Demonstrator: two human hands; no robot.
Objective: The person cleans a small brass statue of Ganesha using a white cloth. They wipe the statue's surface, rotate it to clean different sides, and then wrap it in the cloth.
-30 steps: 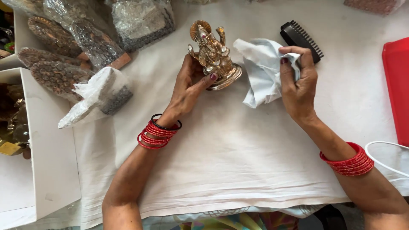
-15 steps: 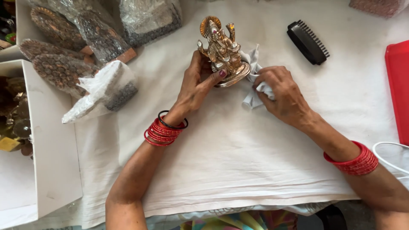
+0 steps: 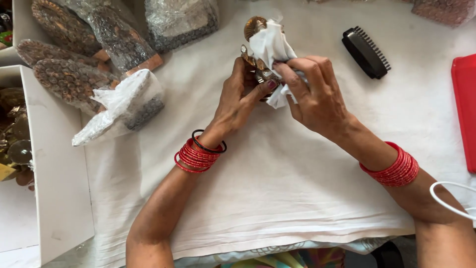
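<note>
My left hand (image 3: 238,99) grips a small brass figurine (image 3: 254,26) from the left side, holding it above the white cloth-covered table (image 3: 277,188). My right hand (image 3: 317,97) presses a white cloth (image 3: 270,44) against the front of the figurine. The cloth covers most of the figurine; only its round top and a bit of its left side show. Both wrists wear red bangles.
A black brush (image 3: 366,52) lies on the table to the upper right. A red tray (image 3: 466,119) sits at the right edge. Several plastic-wrapped items (image 3: 119,106) lie at the upper left. A white box (image 3: 54,164) holding brass pieces stands at the left.
My right hand has brought the white cloth from beside the figurine onto its front, covering it. The figurine has stayed in my left hand.
</note>
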